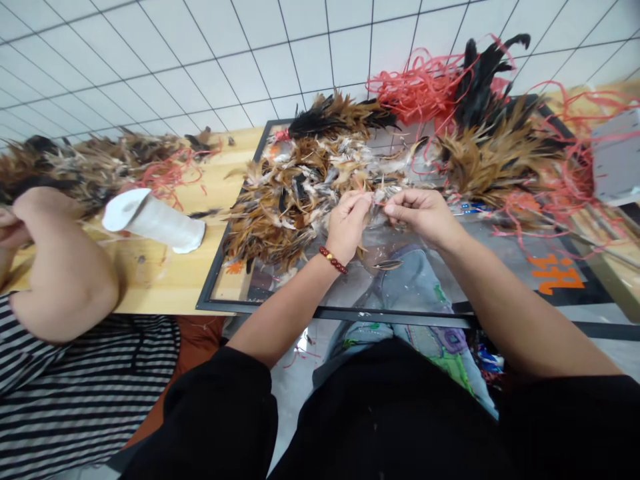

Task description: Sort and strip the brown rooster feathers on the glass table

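Note:
My left hand point(347, 217), with a dark red bead bracelet point(333, 260) at its wrist, is closed in a pinch over the framed glass panel point(345, 293). My right hand point(417, 212) pinches close beside it. A thin pink strip point(376, 203) shows between the two sets of fingertips, and the right fingers grip its end. What the left fingers hold is too small to make out. Just left of my hands spreads a heap of loose brown, white and black feathers point(280, 217). A single loose feather point(389, 265) lies on the glass below them.
A tangle of pink strips point(425, 87) lies at the back, beside black feathers point(480, 80) and a brown feather bundle point(480, 160). At left, a white roll point(155, 219) lies on the wooden table point(165, 280) near a co-worker's bare arm point(70, 267). The tiled wall point(225, 53) stands behind.

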Tool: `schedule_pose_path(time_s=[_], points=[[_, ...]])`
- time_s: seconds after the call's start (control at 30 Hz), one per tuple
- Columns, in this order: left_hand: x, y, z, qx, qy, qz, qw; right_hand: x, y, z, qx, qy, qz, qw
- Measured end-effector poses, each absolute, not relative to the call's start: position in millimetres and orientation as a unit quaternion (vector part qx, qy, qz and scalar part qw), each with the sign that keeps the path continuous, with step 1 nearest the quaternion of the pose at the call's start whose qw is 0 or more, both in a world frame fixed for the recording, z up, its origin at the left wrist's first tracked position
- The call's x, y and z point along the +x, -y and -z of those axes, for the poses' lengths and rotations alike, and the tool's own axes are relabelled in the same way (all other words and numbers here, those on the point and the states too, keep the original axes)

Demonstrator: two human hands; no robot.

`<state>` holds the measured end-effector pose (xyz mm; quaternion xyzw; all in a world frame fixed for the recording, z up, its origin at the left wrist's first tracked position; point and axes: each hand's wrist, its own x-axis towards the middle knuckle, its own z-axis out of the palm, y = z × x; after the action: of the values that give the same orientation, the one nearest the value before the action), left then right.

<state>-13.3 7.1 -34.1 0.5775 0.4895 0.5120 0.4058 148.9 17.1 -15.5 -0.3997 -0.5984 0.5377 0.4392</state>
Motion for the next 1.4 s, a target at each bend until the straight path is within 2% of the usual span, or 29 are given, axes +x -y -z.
schedule_pose_path(time_s=[0.1,0.2,0.33,0.43,0.57,0.73,0.8,0.93,1.17,1.3,1.4], points=[[-14.7,-6.0,28.5,0.492,-0.456,-0.535,0.514,151.6,-18.8,14.7,-0.407,0.58,-0.564,0.425],[-18.0,-5.0,21.6,0.468,-0.418,-0.501,0.596,153.2,-21.2,16.2,-0.412,0.578,-0.55,0.441],[-19.1,-2.4,16.4,0.478,-0.383,-0.442,0.655,154.3,-22.7,17.8,-0.394,0.588,-0.502,0.497],[-16.4,-0.1,16.3,0.47,-0.389,-0.421,0.671,155.4,-21.1,15.5,-0.365,0.622,-0.469,0.509],[-13.4,1.5,20.5,0.521,-0.425,-0.395,0.626,157.0,-19.2,13.0,-0.337,0.679,-0.421,0.499],[-13.6,3.6,26.7,0.721,-0.415,-0.345,0.436,155.9,-19.7,16.6,-0.314,0.704,-0.431,0.469],[-13.5,5.5,27.8,0.758,-0.393,-0.342,0.393,155.1,-19.8,17.7,-0.315,0.698,-0.445,0.463],[-12.8,8.0,29.2,0.769,-0.379,-0.354,0.374,155.1,-19.2,17.0,-0.328,0.68,-0.467,0.46],[-15.2,0.5,31.7,0.687,-0.41,-0.46,0.385,157.2,-19.4,16.9,-0.364,0.651,-0.485,0.458],[-15.4,0.6,28.1,0.696,-0.427,-0.445,0.367,156.9,-20.3,18.5,-0.375,0.648,-0.459,0.479],[-14.9,1.5,26.5,0.7,-0.435,-0.424,0.374,157.6,-19.8,16.8,-0.372,0.671,-0.443,0.463]])
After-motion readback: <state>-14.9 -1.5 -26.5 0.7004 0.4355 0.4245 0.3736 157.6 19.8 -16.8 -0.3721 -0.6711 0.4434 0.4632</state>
